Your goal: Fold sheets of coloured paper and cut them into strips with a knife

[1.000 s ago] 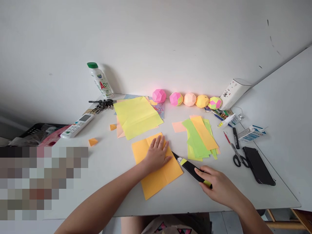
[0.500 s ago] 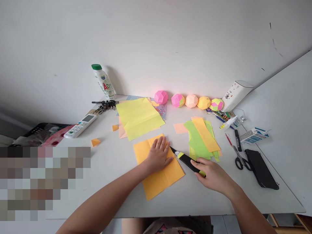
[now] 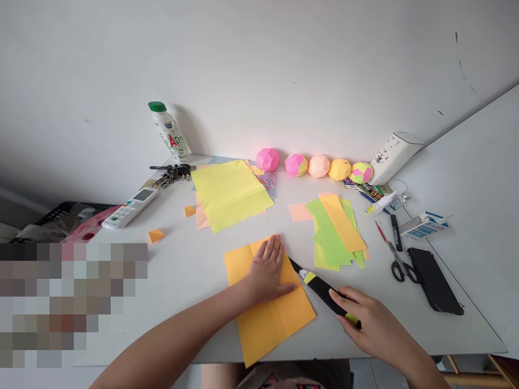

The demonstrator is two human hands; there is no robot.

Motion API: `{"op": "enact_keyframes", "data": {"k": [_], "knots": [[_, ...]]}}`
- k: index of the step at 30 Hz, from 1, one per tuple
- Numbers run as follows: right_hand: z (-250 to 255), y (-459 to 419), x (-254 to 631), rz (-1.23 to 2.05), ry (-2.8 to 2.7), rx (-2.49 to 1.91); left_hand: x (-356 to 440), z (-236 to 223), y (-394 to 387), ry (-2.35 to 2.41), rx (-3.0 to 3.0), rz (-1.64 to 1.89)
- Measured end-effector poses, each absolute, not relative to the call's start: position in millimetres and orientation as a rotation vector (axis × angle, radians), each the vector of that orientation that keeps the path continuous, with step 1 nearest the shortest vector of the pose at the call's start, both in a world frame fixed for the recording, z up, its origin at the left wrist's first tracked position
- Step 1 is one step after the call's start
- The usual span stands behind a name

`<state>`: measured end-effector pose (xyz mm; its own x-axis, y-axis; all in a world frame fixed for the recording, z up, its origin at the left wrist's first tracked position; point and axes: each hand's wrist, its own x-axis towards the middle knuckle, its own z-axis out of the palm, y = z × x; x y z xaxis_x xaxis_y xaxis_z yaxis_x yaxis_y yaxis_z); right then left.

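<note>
One creased orange sheet [image 3: 263, 329] lies by the front edge of the desk [image 3: 162, 281]; the left hand [image 3: 266, 275] I watch is flat on it, fingers straight, thumb spread. The right hand's [image 3: 365, 320] fingers grip one utility knife [image 3: 327, 294], blade at the sheet's right edge. Farther off I count one smartphone [image 3: 434, 281], one pair of scissors [image 3: 397, 256], two small folded orange pieces [image 3: 155, 235], five faceted paper balls [image 3: 318, 167].

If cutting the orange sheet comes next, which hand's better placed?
Probably the right hand: it holds the cutter, tip by the edge of the orange sheet. The left hand lies on that sheet, seemingly pinning it.
</note>
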<state>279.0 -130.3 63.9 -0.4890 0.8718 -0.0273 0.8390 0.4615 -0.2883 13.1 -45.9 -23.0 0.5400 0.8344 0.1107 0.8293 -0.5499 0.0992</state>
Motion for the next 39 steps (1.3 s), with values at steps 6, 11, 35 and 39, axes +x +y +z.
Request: {"op": "enact_keyframes", "data": {"k": [6, 11, 35, 39], "knots": [[68, -101, 264, 0.349, -2.623, -1.515, 14, -23, -46, 1.476, 2.730, 0.222], [70, -84, 255, 0.340, -2.649, -1.522, 13, -23, -46, 1.479, 2.726, 0.237], [65, -66, 248, 0.319, -2.669, -1.542, 7, -31, -33, 1.335, 2.607, 0.430], [65, -59, 244, 0.324, -2.662, -1.553, 7, -30, -33, 1.330, 2.595, 0.431]]}}
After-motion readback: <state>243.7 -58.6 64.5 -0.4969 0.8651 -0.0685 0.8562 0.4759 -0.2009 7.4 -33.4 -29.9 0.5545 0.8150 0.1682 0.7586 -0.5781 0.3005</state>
